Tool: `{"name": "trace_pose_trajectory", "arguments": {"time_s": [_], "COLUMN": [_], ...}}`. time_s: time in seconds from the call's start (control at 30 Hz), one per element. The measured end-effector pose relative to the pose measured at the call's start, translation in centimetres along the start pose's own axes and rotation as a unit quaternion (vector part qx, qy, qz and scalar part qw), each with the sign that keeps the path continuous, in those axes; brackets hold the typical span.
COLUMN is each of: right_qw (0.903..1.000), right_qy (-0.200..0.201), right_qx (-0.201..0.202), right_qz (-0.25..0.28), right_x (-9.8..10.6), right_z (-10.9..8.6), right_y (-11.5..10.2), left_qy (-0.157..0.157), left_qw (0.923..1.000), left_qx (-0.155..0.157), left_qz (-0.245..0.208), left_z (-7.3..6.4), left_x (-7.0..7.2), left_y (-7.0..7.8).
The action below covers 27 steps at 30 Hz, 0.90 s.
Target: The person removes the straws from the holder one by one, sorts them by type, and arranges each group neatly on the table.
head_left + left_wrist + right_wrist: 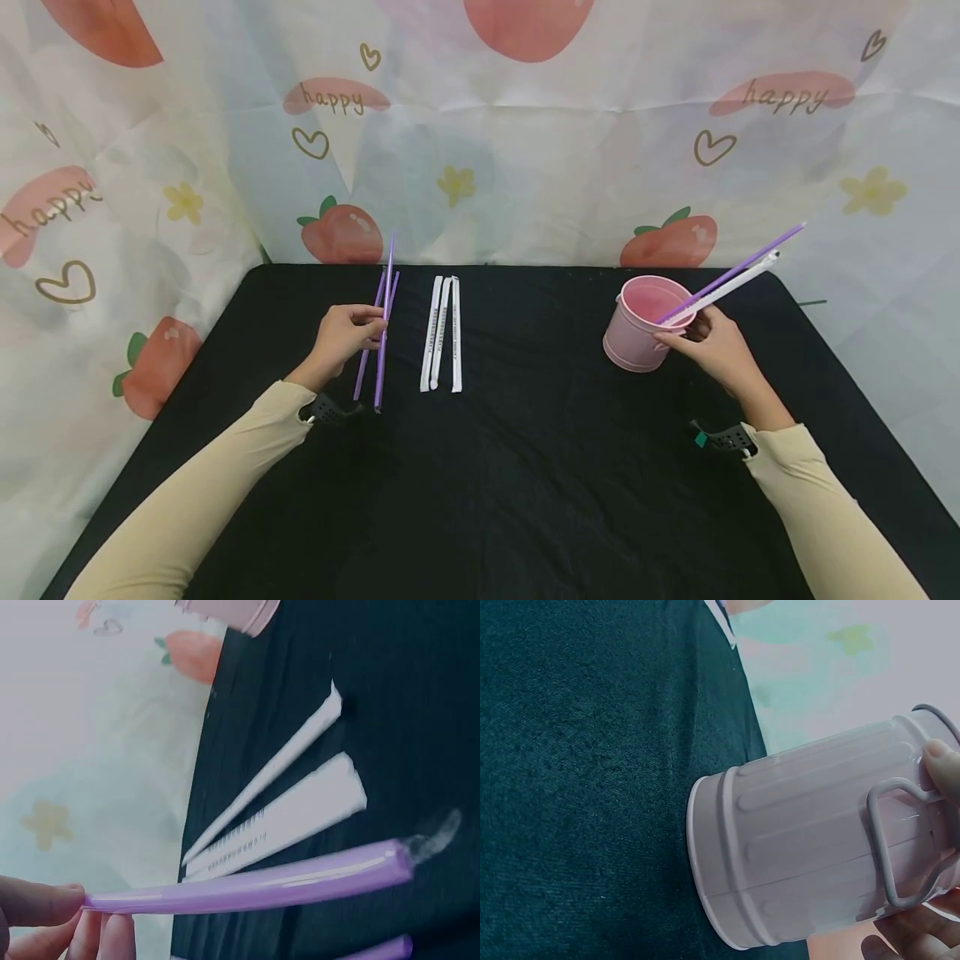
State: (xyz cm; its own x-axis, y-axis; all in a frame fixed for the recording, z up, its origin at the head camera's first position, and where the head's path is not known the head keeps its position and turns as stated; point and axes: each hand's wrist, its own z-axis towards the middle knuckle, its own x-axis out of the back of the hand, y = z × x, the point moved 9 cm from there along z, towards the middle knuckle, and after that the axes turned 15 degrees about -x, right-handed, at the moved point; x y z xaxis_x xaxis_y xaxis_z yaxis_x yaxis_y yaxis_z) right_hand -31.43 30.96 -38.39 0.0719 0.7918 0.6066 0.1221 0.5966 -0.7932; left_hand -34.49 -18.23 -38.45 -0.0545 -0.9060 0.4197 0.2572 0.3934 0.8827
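Observation:
My left hand (347, 335) pinches a purple straw (255, 886) between thumb and fingers. Its clear wrapper trails off one end in the left wrist view. Behind that straw in the head view, more purple straws (360, 375) lie on the black cloth, partly covered by the hand. On the right, my right hand (716, 346) grips the pink bucket (817, 840) near its rim, with the thumb by the side handle. A purple straw (750, 262) and a white-wrapped straw (731, 287) lean out of the bucket toward the right.
Three white paper-wrapped straws (444, 333) with printed text lie side by side, just right of the left hand. A black cloth (525, 467) covers the table. Behind and at the left hangs a pale printed curtain (540, 183) that meets the table's back edge.

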Motion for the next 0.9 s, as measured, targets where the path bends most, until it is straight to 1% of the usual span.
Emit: {"name": "trace_pose_trajectory", "arguments": {"time_s": [0.13, 0.33, 0.53, 0.67, 0.77, 0.9], "right_qw": [1.0000, 1.0000, 1.0000, 1.0000, 1.0000, 1.0000], "right_qy": [0.001, -0.003, -0.002, -0.003, -0.004, -0.003], "right_qx": [0.002, 0.000, 0.000, -0.001, 0.000, -0.001], "right_qz": [0.000, -0.001, -0.003, -0.003, -0.003, -0.002], "right_x": [0.0, 0.0, 0.0, 0.0, 0.0, 0.0], "right_z": [0.0, 0.0, 0.0, 0.0, 0.0, 0.0], "right_y": [0.0, -0.1, -0.1, -0.1, -0.1, -0.1], "left_qy": [-0.002, -0.016, -0.028, -0.033, -0.029, -0.020], "left_qw": [0.9999, 0.9991, 0.9971, 0.9961, 0.9961, 0.9958], "left_qx": [0.015, 0.036, 0.062, 0.075, 0.079, 0.082], "left_qz": [0.005, 0.015, 0.033, 0.031, 0.028, 0.036], "left_z": [0.0, 0.0, 0.1, 0.0, 0.0, 0.1], "left_x": [1.2, 2.2, 2.6, 2.7, 2.8, 3.0], "left_y": [-1.1, -2.5, -3.7, -4.5, -5.1, -6.0]}}
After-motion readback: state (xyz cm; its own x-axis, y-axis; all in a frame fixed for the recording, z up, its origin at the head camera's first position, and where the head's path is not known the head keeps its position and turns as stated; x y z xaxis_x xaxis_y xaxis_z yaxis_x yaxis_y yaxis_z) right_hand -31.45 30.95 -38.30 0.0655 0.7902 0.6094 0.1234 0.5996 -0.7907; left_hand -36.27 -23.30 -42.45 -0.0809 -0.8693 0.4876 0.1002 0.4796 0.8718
